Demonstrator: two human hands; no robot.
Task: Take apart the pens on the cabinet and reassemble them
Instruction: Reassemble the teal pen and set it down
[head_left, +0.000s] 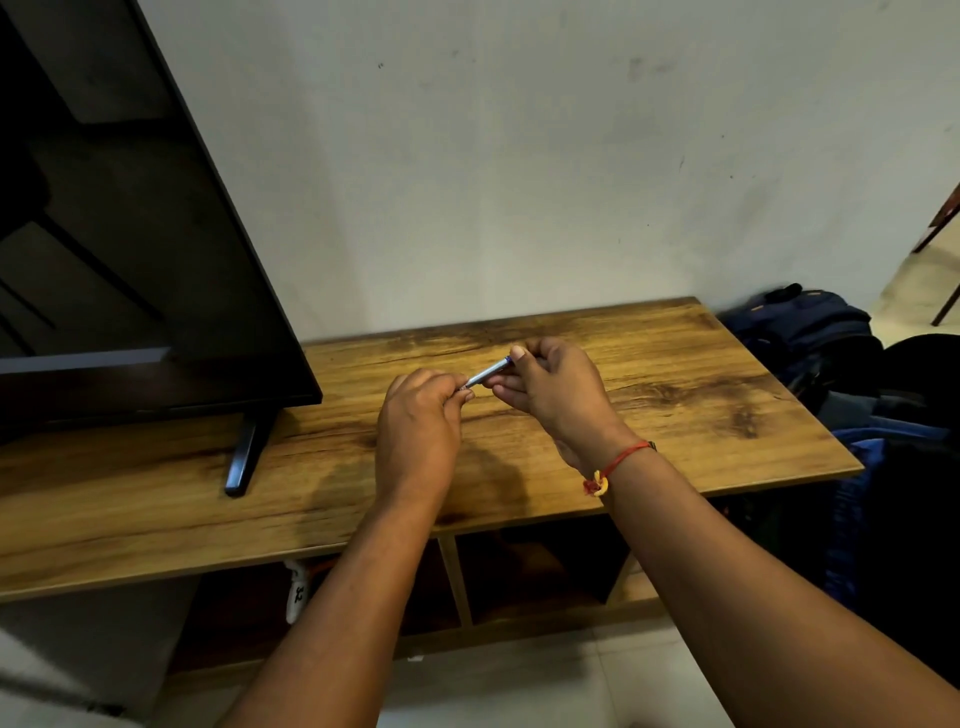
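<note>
A slim pen (487, 372) with a silvery barrel and a blue end is held in the air above the wooden cabinet top (675, 395). My left hand (418, 426) pinches its lower left end with the fingertips. My right hand (556, 387) grips the upper right, blue end between thumb and fingers. The pen slants up to the right between both hands. My right wrist wears a red thread band. Whether the pen's parts are joined or separated under the fingers is hidden.
A black TV (130, 234) stands on the cabinet's left part, its foot (244, 457) near the front. Dark blue bags (810, 332) lie on the floor to the right. Open shelves (535, 571) sit under the top. A grey wall is behind.
</note>
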